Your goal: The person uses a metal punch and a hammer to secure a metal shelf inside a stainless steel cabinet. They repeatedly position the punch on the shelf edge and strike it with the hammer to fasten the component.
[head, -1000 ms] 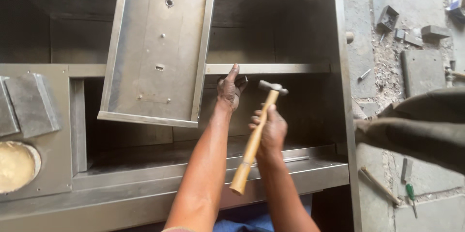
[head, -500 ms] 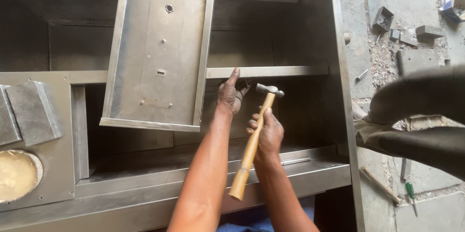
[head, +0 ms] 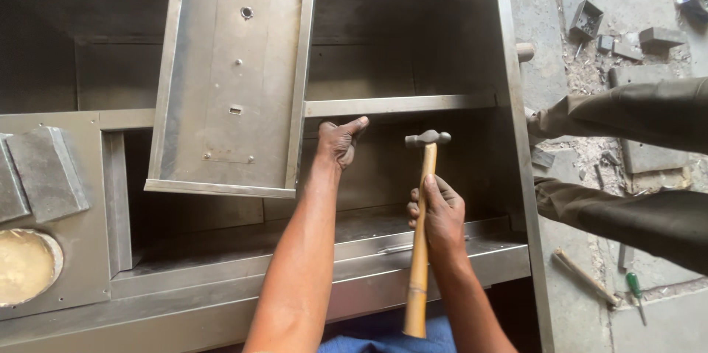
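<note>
Right hand grips the hammer raised mid-tap; left hand fingers curl against the crossbar, bracing it.

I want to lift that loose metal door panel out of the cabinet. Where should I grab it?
Grip the panel by its folded side rims, one hand each side, coming from the front. The raised flanges give edges to hook fingers on; the flat face offers none. It lies tilted, lower edge nearest the left hand.

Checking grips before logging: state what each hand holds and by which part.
The right hand grips a wooden-handled steel hammer mid-handle. The left hand seems only to press the grey metal cabinet, fist closed; any small held item cannot be told.
</note>
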